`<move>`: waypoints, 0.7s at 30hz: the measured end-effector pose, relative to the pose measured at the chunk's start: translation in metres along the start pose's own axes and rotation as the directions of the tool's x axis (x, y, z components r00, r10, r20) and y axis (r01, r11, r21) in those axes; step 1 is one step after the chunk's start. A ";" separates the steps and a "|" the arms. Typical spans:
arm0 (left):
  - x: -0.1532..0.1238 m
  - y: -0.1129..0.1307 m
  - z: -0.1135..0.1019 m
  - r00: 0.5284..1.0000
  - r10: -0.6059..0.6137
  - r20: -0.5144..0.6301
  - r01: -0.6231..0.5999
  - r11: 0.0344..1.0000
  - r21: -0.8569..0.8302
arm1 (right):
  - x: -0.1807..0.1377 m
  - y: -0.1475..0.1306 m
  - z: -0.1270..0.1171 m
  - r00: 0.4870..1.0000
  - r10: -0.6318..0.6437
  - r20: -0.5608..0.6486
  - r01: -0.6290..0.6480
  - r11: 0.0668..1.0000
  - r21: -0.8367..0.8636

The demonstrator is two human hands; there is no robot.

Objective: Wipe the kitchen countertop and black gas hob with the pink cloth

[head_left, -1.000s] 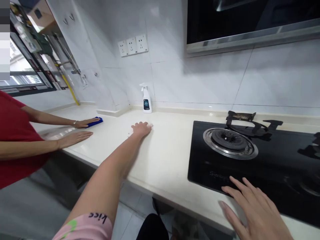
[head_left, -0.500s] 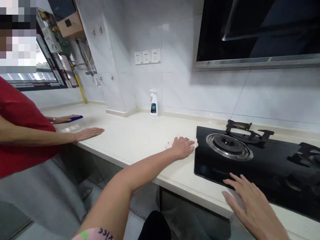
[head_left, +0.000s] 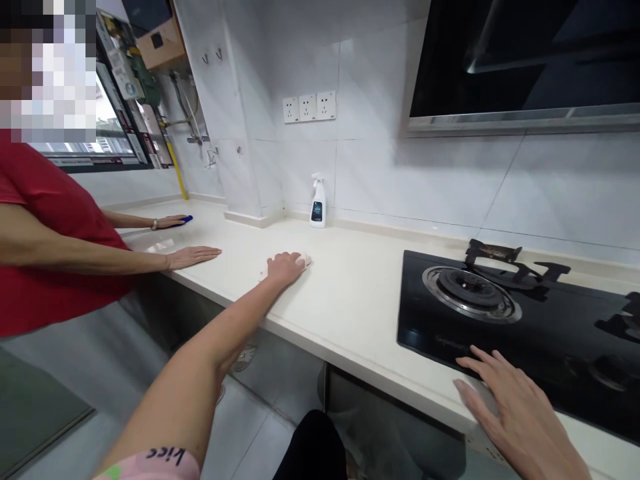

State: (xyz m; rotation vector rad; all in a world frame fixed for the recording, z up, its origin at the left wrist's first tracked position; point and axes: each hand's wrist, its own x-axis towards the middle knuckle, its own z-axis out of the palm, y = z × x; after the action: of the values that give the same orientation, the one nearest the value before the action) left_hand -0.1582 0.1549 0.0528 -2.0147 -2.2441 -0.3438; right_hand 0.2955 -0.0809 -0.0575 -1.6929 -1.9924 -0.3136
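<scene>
My left hand (head_left: 285, 269) presses a pale pink-white cloth (head_left: 307, 260) flat against the cream countertop (head_left: 345, 300). The cloth's edges peek out on both sides of the curled fingers; the rest is hidden under the palm. My right hand (head_left: 520, 407) rests at the front edge of the black gas hob (head_left: 435, 333), fingers spread and holding nothing. Against the back wall stands an upright white spray bottle (head_left: 318, 203) with a dark label, beyond my left hand.
At the left, a person in a red shirt (head_left: 60, 200) leans over the counter, one hand on a blue cloth (head_left: 187, 219), the other flat near the edge. A burner (head_left: 470, 293) and a loose-looking pan support (head_left: 515, 263) are on the right. A range hood (head_left: 525, 67) hangs above.
My left hand has slid the cloth leftward along the counter, away from the hob. The co-worker's hand with the blue cloth has moved too. My right hand stays by the hob's edge.
</scene>
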 end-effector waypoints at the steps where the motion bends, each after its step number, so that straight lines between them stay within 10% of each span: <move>1: -0.004 0.001 0.000 1.000 -0.006 -0.008 0.006 1.000 0.006 | 0.000 0.000 0.001 1.000 0.006 -0.005 -0.006 1.000 -0.004; 7: -0.049 0.073 0.011 0.978 0.207 -0.001 -0.207 0.978 -0.035 | 0.000 0.003 0.005 1.000 0.002 -0.026 -0.002 1.000 -0.006; 13: -0.119 0.159 0.014 0.833 0.553 0.005 -0.546 0.823 -0.156 | 0.002 0.005 0.002 0.999 0.038 0.014 -0.038 0.999 0.022; 18: -0.162 0.140 0.013 0.709 0.696 -0.119 -0.700 0.672 -0.242 | 0.002 0.009 0.002 0.998 0.033 0.045 -0.035 0.999 0.030; 21: -0.161 0.103 0.010 0.723 0.677 -0.134 -0.685 0.678 -0.268 | -0.001 0.013 0.004 0.999 -0.005 0.048 0.004 1.000 0.028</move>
State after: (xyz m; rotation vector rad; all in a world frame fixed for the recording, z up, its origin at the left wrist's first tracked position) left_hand -0.0368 0.0117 0.0165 -2.7915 -1.2951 -0.6384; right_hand 0.3069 -0.0770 -0.0633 -1.6941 -2.0263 -0.2482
